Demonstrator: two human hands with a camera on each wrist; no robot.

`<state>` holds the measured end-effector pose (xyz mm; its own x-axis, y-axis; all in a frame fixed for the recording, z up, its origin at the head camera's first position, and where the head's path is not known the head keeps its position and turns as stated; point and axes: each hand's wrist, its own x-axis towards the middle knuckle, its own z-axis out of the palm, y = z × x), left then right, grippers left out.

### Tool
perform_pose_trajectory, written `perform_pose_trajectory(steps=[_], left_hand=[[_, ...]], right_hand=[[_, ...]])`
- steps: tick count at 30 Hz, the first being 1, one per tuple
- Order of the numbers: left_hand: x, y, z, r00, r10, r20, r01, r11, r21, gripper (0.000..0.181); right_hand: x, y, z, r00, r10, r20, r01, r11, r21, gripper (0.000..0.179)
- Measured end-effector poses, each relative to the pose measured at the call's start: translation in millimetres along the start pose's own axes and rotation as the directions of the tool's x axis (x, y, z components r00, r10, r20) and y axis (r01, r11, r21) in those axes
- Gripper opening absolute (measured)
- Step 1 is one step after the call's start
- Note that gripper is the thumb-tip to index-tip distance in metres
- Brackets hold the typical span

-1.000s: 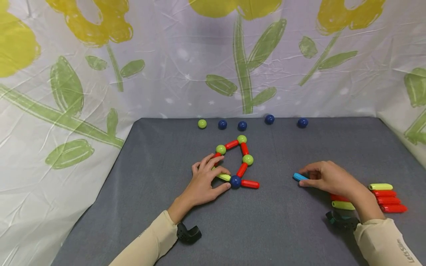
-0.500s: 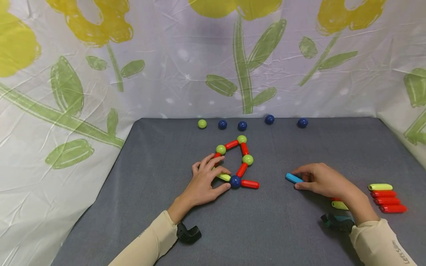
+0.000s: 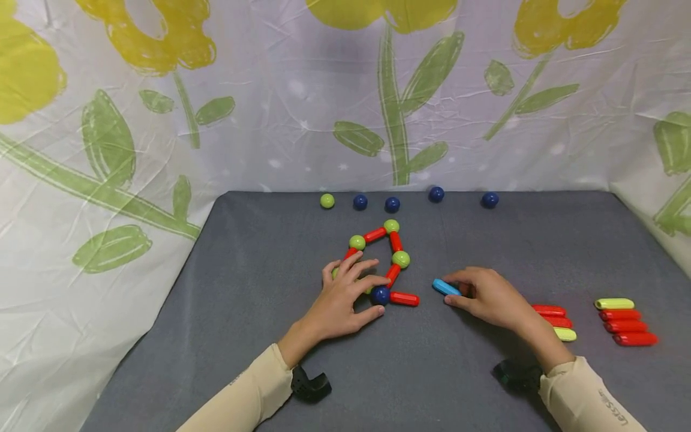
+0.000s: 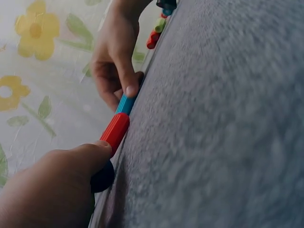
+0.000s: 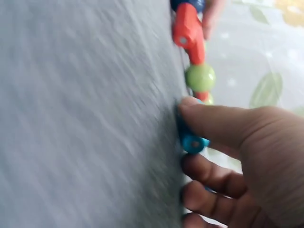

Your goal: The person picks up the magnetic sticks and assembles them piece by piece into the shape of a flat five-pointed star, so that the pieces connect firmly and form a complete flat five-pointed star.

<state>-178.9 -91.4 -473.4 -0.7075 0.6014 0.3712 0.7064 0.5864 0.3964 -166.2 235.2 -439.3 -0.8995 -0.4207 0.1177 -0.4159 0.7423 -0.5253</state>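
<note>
My left hand [image 3: 341, 305] grips the dark blue ball [image 3: 381, 294] at the near corner of a linked loop, thumb in front and index finger behind. From that ball a red rod [image 3: 405, 299] sticks out to the right. Red rods join green balls [image 3: 401, 259] round the rest of the loop, whose left side my fingers partly cover. My right hand [image 3: 493, 298] pinches a light blue magnetic rod [image 3: 446, 287] between thumb and fingers, just right of the red rod and apart from it. The light blue rod's end [image 5: 194, 144] shows in the right wrist view.
Along the back edge of the grey table [image 3: 259, 240] lie a loose green ball [image 3: 327, 201] and several blue balls [image 3: 436, 194]. To the right are a stack of red rods [image 3: 636, 339] with a yellow-green rod [image 3: 614, 303], and another group [image 3: 549, 311] partly behind my right wrist.
My right hand has carried the light blue rod leftward, close to the red rod. My left hand has shifted right, from the yellow-green rod onto the blue ball.
</note>
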Motion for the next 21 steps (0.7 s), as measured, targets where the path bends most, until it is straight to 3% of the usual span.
perform_pose_trajectory(steps=[10, 16, 21], left_hand=[[8.0, 11.7, 4.4, 0.999, 0.024, 0.035, -0.028, 0.994, 0.103, 0.036], [14.2, 18.5, 12.5, 1.000, -0.006, -0.024, 0.011, 0.978, 0.208, 0.030], [16.3, 21.3, 17.3, 0.998, -0.012, -0.064, 0.026, 0.974, 0.227, 0.028]], right_hand=[[9.6, -14.8, 22.9, 0.987, 0.049, -0.152, -0.046, 0.999, 0.023, 0.021], [16.9, -18.4, 34.8, 0.977, 0.051, -0.206, -0.040, 0.998, 0.056, 0.020], [23.6, -20.2, 44.9, 0.967, 0.049, -0.252, -0.035, 0.997, 0.063, 0.019]])
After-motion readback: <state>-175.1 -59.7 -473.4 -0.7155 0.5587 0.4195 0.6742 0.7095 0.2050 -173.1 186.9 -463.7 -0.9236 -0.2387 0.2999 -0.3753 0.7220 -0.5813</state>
